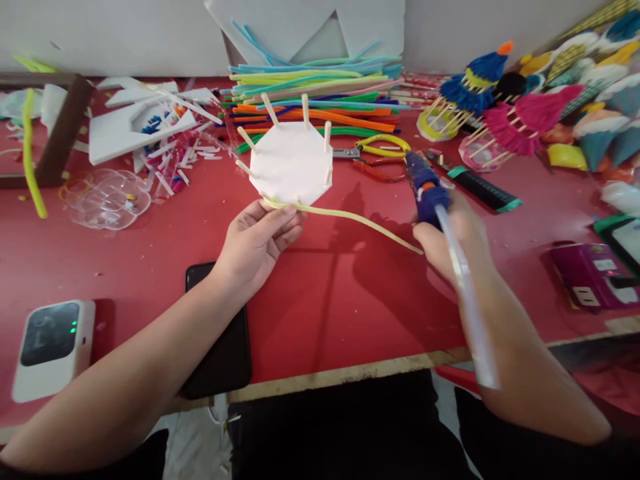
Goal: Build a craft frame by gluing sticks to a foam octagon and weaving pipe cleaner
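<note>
My left hand (257, 241) pinches the near edge of a white octagonal foam piece (291, 163) with several wooden sticks standing up round its rim. Under my thumb lies one end of a yellow pipe cleaner (350, 217), which trails right across the red table (320, 300). My right hand (450, 240) is wrapped round a blue glue gun (425, 187) with a clear glue stick (465, 293) jutting back toward me; its nozzle points away, to the right of the foam piece.
A stack of coloured pipe cleaners (315, 93) lies behind the foam piece, yellow-handled pliers (380, 147) beside it. Finished fringed pieces (505, 113) crowd the far right. A black phone (220, 347) and a white device (53, 347) lie near the front edge. Foam scraps (145, 123) lie at left.
</note>
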A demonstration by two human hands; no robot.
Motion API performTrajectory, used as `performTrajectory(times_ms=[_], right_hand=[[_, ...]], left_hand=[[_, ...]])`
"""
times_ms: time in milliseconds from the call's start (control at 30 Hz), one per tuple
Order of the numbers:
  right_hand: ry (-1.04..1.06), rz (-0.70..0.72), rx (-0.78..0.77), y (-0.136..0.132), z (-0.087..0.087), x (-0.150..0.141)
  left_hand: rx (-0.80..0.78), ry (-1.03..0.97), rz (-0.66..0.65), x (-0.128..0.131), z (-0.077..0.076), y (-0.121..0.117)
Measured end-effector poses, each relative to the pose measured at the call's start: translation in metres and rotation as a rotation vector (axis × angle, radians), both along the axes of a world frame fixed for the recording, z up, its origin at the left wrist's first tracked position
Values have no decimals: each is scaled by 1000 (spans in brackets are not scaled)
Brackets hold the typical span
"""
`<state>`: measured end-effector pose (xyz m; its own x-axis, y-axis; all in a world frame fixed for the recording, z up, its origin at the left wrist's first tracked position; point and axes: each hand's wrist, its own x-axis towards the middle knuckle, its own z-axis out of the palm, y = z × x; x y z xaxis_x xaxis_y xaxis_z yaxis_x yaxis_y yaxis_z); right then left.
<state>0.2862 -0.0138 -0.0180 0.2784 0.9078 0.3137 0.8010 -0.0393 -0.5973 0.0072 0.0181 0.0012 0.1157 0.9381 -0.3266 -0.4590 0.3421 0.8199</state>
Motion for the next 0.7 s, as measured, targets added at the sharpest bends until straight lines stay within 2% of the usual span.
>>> performTrajectory(times_ms=[133, 233, 433, 500, 600, 700], right_hand=[[-75, 23, 76, 3, -6, 13], [-193, 45, 69, 5, -9, 18], [-333, 93, 5, 7, -20, 22], [-353, 80, 75, 6, -16, 20], [-317, 64, 285, 3, -1, 12], [-194, 180, 457, -2, 16, -4]], left_hand=[[-72, -98, 111, -1, 2, 5], [-122, -134, 208, -3, 4, 9], [-19, -122, 221, -8, 2, 12], [-7, -132, 206, -7, 2, 10], [20, -156, 170, -5, 1, 7], [107, -172, 124, -2, 0, 3]])
